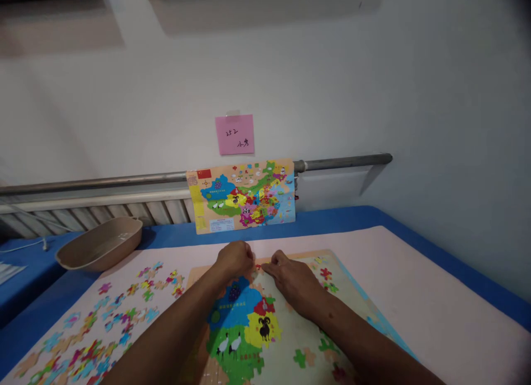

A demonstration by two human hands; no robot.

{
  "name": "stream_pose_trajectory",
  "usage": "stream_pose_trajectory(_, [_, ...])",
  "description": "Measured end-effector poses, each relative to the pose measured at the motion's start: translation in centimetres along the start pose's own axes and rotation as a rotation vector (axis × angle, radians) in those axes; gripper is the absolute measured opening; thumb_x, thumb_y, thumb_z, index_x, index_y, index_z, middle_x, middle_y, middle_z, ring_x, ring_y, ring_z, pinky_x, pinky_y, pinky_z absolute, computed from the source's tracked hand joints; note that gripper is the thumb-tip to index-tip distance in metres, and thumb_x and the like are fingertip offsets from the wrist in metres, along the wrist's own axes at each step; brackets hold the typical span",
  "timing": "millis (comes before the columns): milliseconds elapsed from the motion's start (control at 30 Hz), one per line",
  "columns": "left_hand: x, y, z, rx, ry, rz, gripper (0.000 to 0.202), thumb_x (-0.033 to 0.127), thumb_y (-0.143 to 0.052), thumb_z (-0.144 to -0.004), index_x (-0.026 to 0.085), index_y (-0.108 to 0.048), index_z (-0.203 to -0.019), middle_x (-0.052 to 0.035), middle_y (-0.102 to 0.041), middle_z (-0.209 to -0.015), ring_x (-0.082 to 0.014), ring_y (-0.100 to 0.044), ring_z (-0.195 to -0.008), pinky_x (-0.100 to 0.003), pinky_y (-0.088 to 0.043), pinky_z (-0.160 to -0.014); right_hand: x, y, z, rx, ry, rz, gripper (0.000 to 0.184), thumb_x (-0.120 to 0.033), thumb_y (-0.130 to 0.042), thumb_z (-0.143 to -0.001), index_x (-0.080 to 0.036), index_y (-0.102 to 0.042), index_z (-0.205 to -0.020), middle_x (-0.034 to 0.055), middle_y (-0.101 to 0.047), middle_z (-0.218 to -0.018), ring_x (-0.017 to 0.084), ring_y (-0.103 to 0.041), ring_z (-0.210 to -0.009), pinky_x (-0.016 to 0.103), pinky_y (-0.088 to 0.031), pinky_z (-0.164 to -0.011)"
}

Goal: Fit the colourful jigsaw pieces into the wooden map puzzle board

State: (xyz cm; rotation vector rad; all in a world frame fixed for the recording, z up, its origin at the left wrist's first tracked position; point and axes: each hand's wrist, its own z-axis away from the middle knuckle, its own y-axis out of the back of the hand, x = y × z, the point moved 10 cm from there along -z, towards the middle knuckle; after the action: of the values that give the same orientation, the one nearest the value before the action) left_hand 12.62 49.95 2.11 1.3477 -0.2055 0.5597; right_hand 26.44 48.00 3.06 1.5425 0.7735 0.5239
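A partly assembled map jigsaw puzzle (238,310) lies in its flat tray, with a blue region, a yellow one with a black ram, and a green one with white cranes joined on the left side. At the top edge of the puzzle, my left hand (235,259) is closed, its fingers curled down and what they hold hidden. Just right of it, my right hand (295,281) is closed, with its fingertips on a small red and peach puzzle piece (258,266). Loose pieces, such as a red one (326,274) and a green one (299,358), lie on the tray's bare area.
Many loose puzzle pieces (124,318) spread over the pink sheet (418,296) on the left. A tan plastic basin (102,244) stands at the back left. Against the pipe (344,162) leans a printed reference map (243,199); above it a pink note (234,135) is taped to the wall.
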Motion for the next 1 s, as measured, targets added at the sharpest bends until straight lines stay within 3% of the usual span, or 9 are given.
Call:
stream_pose_trajectory(233, [0.9, -0.3, 0.0, 0.038, -0.114, 0.005, 0.012, 0.013, -0.072, -0.07, 0.024, -0.072, -0.076, 0.0034, -0.074, -0.076, -0.0158, -0.068, -0.075, -0.024, -0.037, -0.056, 0.2, -0.4, 0.0, 0.021, 0.008, -0.01, 0.033, -0.011, -0.042, -0.091, -0.026, -0.066, -0.108, 0.0062, -0.06, -0.107, 0.016, -0.05, -0.066, 0.031, -0.019, -0.058])
stream_pose_trajectory(800, [0.5, -0.7, -0.4, -0.023, -0.027, -0.016, 0.015, 0.009, -0.071, -0.062, 0.021, -0.072, -0.072, -0.0005, -0.073, -0.07, -0.0202, -0.069, -0.071, -0.024, -0.038, -0.051, 0.1, -0.2, 0.1, 0.001, -0.009, 0.01, 0.034, -0.013, -0.041, -0.093, -0.027, -0.066, -0.111, 0.0061, -0.06, -0.107, 0.017, -0.055, -0.071, 0.029, -0.025, -0.059])
stream_pose_trajectory(1000, [0.5, -1.3, -0.2, -0.108, 0.023, -0.03, 0.018, 0.013, -0.068, -0.067, 0.021, -0.074, -0.081, -0.0005, -0.072, -0.064, -0.0191, -0.062, -0.048, -0.025, -0.04, -0.045, 0.0, 0.0, 0.1, -0.027, -0.019, -0.002, 0.032, -0.013, -0.041, -0.094, -0.025, -0.066, -0.11, 0.0071, -0.06, -0.11, 0.016, -0.056, -0.072, 0.028, -0.027, -0.06])
